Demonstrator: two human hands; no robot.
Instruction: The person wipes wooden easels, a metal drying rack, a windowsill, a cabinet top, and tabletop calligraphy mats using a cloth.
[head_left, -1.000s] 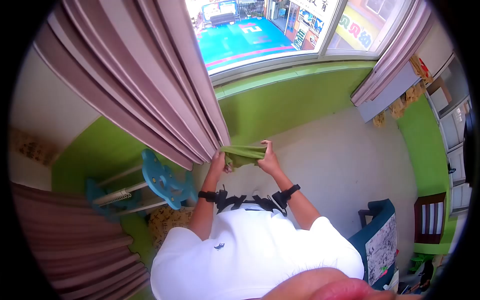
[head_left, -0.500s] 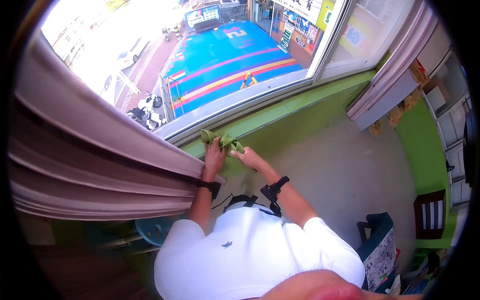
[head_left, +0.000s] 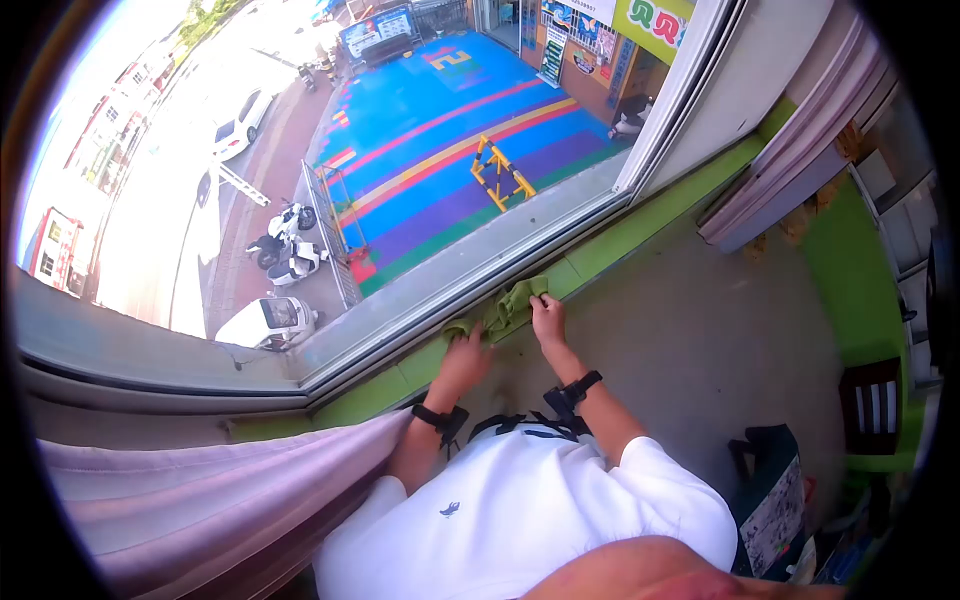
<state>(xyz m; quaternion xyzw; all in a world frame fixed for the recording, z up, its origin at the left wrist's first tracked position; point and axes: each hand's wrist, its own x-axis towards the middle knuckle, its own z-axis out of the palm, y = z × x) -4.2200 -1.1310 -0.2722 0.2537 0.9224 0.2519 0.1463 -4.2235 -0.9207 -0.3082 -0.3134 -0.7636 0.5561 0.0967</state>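
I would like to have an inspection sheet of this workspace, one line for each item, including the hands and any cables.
Surface: green window sill, running along the window frame.
Job's things: one green cloth, crumpled, at the sill.
Clutter: small things at the lower right edge, too blurred to name.
Left hand: blurred, at the cloth's left part; grip cannot be told.
Right hand: pinching the cloth's right end.
Cables: none clearly seen; dark wrist bands on both arms.
Surroundings: pinkish curtain close to the left forearm; outside, parked scooters and a yellow-and-black barrier.
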